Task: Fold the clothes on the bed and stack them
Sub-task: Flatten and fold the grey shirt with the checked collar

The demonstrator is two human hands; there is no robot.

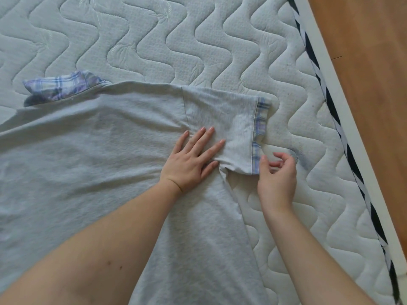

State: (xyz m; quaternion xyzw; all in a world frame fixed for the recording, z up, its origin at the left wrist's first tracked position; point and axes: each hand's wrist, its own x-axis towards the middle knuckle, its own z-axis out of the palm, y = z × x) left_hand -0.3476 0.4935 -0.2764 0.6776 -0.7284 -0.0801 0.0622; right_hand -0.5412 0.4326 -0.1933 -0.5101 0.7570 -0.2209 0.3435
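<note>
The light grey knit polo shirt with plaid collar lies spread flat on the white quilted mattress of the bed, collar at upper left, short sleeve extended to the right. The left hand presses flat on the shirt at the sleeve seam, fingers straight and spread. The right hand sits at the lower corner of the plaid-trimmed sleeve cuff; its grip is curled, thumb and fingers pinching the cuff edge. A wooden floor borders the mattress on the right.
</note>
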